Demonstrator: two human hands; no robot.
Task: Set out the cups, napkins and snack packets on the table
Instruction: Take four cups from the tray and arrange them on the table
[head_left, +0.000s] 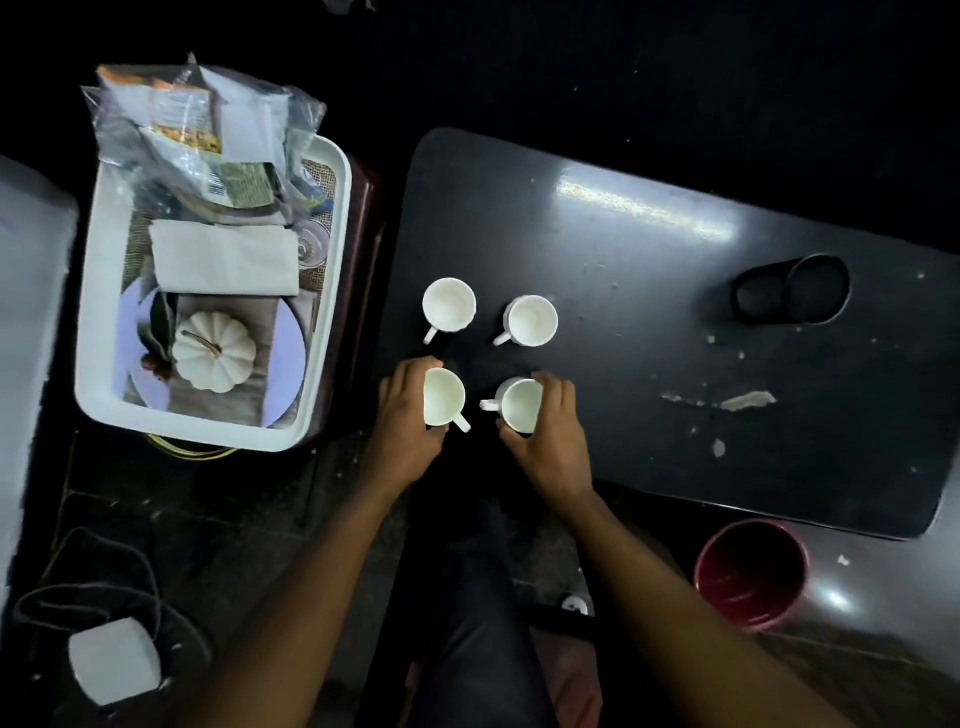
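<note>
Several white cups stand on the left part of the dark table (649, 364). Two cups (449, 305) (531, 321) stand free at the back. My left hand (402, 415) is wrapped around the near left cup (443, 397), its handle pointing right and toward me. My right hand (553, 431) grips the near right cup (522, 405), handle pointing left. Folded white napkins (226, 257) lie in a white tray (98, 374) left of the table. Snack packets in a clear bag (202, 130) rest at the tray's far end.
The tray also holds a plate with a small white pumpkin (214, 353) and a glass. Two dark round containers (792, 291) stand at the table's right. A red bucket (750, 571) sits on the floor below the table edge. Cables and a white box (114, 660) lie lower left.
</note>
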